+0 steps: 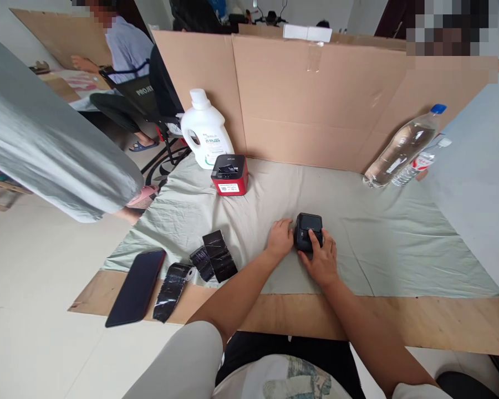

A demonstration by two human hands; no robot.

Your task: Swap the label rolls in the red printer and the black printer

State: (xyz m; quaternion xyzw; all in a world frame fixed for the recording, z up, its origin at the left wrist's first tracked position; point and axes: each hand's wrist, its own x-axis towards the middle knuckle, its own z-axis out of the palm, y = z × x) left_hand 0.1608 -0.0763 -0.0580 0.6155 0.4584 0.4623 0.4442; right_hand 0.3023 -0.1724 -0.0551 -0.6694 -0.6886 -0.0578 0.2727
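A small black box-shaped device (309, 223), which looks like a portable label printer, stands on the cloth in front of me. My right hand (322, 259) grips it from the near right, index finger on its top, thumb at the near edge and other fingers along the right side. Close by its left side lies my left hand (280, 238), fingers loosely bent and apart from any other thing; whether the fingertips touch the device is hard to tell. Left of my arms lie a black label strip (219, 256) and a partly unrolled black roll (172, 291).
A red-and-black box-shaped device (229, 176) stands before a white detergent jug (208, 136). A dark phone or tablet (136, 288) overhangs the left table edge. A cardboard screen (316, 105) borders the back; two bottles (403, 147) lean right. Another person (128, 47) sits at left.
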